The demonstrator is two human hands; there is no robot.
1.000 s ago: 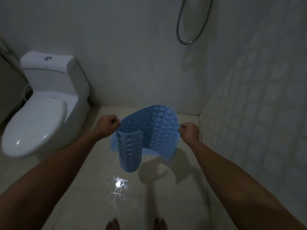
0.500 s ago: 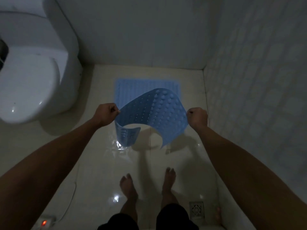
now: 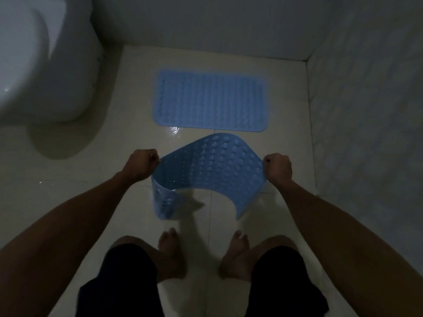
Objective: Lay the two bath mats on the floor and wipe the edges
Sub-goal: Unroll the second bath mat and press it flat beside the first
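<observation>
One blue bath mat (image 3: 211, 100) lies flat on the pale floor tiles near the back wall. A second blue bath mat (image 3: 211, 172), studded with round bumps, arches in the air just in front of it. My left hand (image 3: 142, 164) pinches its left edge and my right hand (image 3: 278, 167) pinches its right edge. The near ends of the held mat curl down toward the floor, its left end touching or almost touching the tiles. No wiping cloth is in view.
A white toilet (image 3: 43, 58) fills the upper left. A tiled wall (image 3: 366, 110) runs along the right and a plain wall closes the back. My bare feet (image 3: 170, 250) stand right behind the held mat. The floor (image 3: 96, 179) is wet and shiny in spots.
The view has tilted down and the flat mat on the floor has come into sight. The held mat has come lower and nearer my feet, both hands still gripping its edges.
</observation>
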